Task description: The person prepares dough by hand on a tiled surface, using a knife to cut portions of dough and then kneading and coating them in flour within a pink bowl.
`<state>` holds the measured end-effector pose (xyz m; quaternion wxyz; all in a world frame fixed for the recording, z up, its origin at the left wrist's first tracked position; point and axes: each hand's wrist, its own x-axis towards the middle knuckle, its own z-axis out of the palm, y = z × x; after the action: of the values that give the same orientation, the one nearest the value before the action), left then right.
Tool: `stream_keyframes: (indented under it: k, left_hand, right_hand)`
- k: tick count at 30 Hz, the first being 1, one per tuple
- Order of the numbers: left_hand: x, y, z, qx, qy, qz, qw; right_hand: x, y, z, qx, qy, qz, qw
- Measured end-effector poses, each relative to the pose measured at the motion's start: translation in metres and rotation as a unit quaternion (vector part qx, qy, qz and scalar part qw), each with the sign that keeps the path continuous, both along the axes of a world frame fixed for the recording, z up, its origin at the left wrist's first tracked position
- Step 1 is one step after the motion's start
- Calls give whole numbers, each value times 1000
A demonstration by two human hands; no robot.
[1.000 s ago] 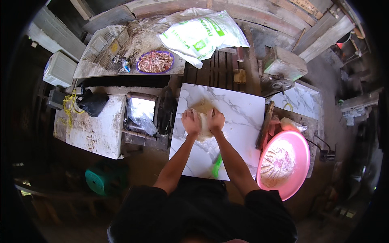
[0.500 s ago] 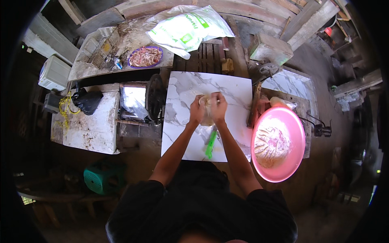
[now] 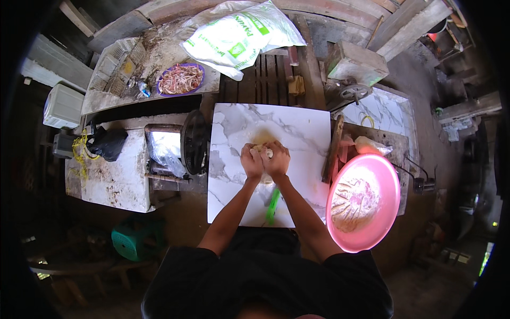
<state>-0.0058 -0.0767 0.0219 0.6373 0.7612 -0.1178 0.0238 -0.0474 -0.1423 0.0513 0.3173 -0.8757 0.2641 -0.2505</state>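
Note:
My left hand [image 3: 252, 161] and my right hand [image 3: 278, 160] are side by side over the middle of a white marble-patterned board [image 3: 303, 186]. Both have their fingers curled in around a pale lump of dough [image 3: 261, 149], which shows only in bits between them. On the board just beyond the hands is a brownish damp patch [image 3: 264, 134]. A narrow bright green tool [image 3: 273, 205], maybe a knife handle, lies between my forearms near the front edge.
A pink basin [image 3: 390, 212] with floury, pale strips stands at the right. Left of the board is a machine with a black wheel [image 3: 194, 142]. A purple-rimmed dish of reddish strips [image 3: 181, 80], a white sack [image 3: 241, 40] and a plastic crate [image 3: 114, 66] are at the back.
Both hands have come nearer to me and closer together, pressing in on the dough. The whole view has shifted a little, so the board sits lower in it.

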Motion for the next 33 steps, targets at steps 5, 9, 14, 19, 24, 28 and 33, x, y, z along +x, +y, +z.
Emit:
stream_keyframes:
  k: [5, 9, 14, 19, 24, 28, 33]
  left_hand:
    - [-8, 5, 2, 44, 54, 10, 998]
    - [2, -4, -1, 65, 52, 27, 996]
    - [30, -26, 15, 112, 86, 25, 990]
    - [55, -36, 27, -91, -12, -70, 993]
    - [64, -30, 26, 50, -252, -79, 963]
    - [56, -20, 29, 63, -126, -176, 974]
    - [32, -2, 27, 59, -81, -151, 983]
  right_hand:
    - [-4, 3, -1, -17, 51, -45, 998]
    - [7, -8, -7, -35, 102, -49, 993]
    - [38, -35, -10, 32, 110, -77, 990]
    - [42, -38, 6, -58, -91, -52, 993]
    - [40, -38, 10, -116, -90, -13, 989]
    - [23, -41, -8, -130, -36, 75, 988]
    - [11, -19, -8, -96, -84, 31, 991]
